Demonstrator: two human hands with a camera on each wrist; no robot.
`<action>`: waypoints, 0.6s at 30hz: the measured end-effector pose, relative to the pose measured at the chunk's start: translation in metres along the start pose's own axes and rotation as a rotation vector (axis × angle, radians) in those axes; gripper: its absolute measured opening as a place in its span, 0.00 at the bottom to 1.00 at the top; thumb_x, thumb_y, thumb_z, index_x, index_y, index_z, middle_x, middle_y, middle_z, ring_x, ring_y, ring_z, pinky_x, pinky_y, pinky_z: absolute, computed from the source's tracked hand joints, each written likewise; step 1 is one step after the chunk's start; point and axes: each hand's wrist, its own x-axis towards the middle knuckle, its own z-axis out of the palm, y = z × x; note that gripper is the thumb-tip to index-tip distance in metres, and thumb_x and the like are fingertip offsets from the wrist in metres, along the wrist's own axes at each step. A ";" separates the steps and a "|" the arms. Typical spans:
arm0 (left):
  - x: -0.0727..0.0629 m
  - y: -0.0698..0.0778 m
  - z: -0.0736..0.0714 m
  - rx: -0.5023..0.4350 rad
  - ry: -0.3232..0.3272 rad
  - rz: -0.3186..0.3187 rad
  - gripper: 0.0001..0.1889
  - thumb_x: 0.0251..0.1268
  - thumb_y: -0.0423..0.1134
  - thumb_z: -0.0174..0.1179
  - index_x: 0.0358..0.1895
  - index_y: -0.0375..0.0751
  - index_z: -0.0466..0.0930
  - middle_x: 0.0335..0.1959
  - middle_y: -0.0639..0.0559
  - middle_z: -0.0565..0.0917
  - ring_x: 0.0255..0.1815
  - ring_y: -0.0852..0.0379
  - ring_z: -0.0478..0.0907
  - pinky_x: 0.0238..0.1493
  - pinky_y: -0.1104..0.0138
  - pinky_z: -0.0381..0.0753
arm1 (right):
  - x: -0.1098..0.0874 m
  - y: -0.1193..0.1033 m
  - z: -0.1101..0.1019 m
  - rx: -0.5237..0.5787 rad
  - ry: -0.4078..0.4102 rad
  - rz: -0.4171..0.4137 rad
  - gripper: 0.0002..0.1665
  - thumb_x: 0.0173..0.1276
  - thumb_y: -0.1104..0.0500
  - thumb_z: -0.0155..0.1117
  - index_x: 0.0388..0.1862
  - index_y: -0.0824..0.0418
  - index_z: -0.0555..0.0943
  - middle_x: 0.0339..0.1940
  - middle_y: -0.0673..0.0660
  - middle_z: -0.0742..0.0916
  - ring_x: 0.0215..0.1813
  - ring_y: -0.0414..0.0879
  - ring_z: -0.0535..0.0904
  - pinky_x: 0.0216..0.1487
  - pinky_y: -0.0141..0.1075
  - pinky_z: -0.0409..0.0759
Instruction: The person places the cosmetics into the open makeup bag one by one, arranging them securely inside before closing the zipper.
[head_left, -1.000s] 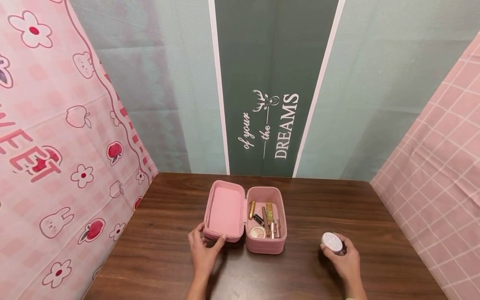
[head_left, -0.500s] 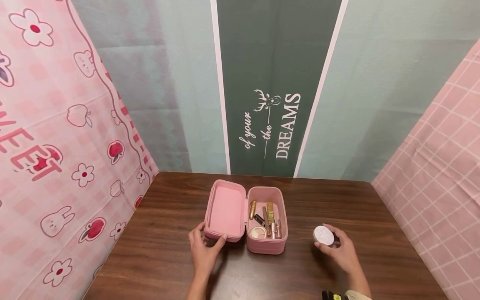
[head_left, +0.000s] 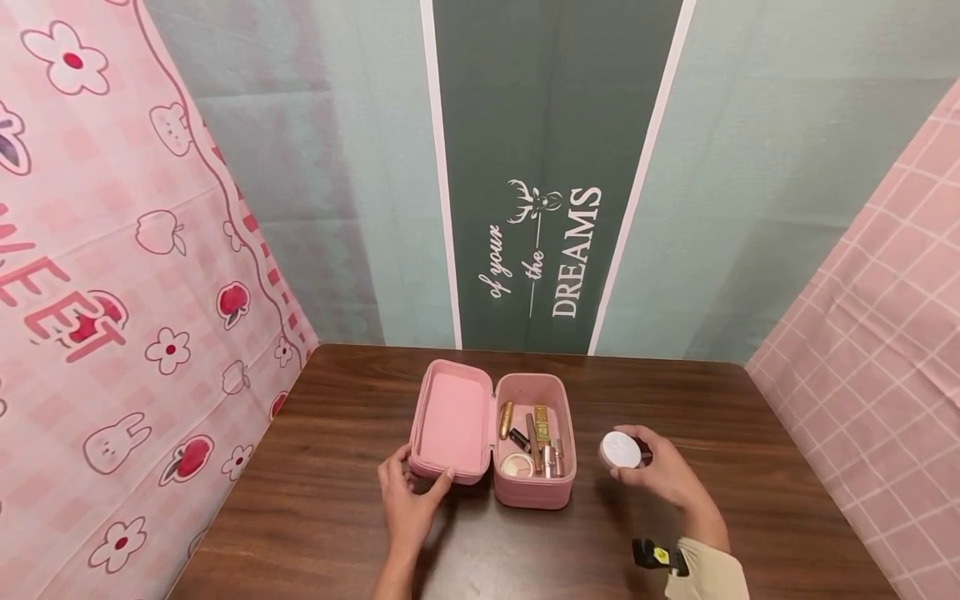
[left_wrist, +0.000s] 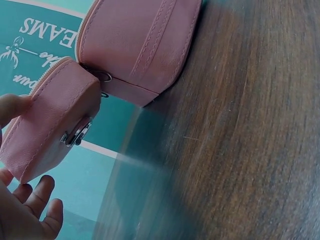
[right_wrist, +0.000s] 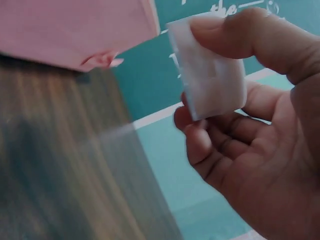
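A pink zip cosmetic case (head_left: 532,494) stands on the table with its lid (head_left: 453,421) folded out to the left. My left hand (head_left: 408,496) grips the lid's near corner, thumb on top; the left wrist view shows a metal fitting (left_wrist: 77,132) on the lid. My right hand (head_left: 671,479) holds a small white round jar (head_left: 619,450) between thumb and fingers, in the air right of the case. In the right wrist view the side of the jar (right_wrist: 215,82) looks pale and translucent. Inside the case lie a gold tube (head_left: 506,419) and a round compact (head_left: 517,466).
Also in the case are a brown stick (head_left: 533,442), a black tube (head_left: 519,439), a gold patterned piece (head_left: 542,423) and shiny pinkish tubes (head_left: 552,462). The dark wooden table (head_left: 345,417) ends at a green printed backdrop (head_left: 525,125). Pink cloths hang at both sides.
My right hand has carried the white jar leftward and farther from me, closer to the case. The sleeve and a black strap have come into view. My left hand stays on the lid.
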 end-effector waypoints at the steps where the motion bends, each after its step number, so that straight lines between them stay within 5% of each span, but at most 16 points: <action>1: 0.000 0.000 0.000 0.003 0.000 -0.001 0.37 0.35 0.40 0.77 0.55 0.38 0.71 0.47 0.46 0.68 0.35 0.52 0.70 0.36 0.61 0.71 | 0.002 -0.003 0.000 0.000 -0.016 0.012 0.39 0.44 0.62 0.78 0.56 0.67 0.72 0.43 0.61 0.79 0.40 0.51 0.74 0.38 0.39 0.74; 18: 0.002 -0.001 -0.004 -0.033 -0.035 0.013 0.37 0.33 0.34 0.77 0.54 0.39 0.71 0.47 0.49 0.68 0.37 0.54 0.70 0.37 0.58 0.71 | 0.041 -0.042 0.014 -0.099 -0.206 -0.161 0.32 0.40 0.64 0.75 0.48 0.64 0.76 0.38 0.55 0.80 0.39 0.50 0.74 0.39 0.42 0.73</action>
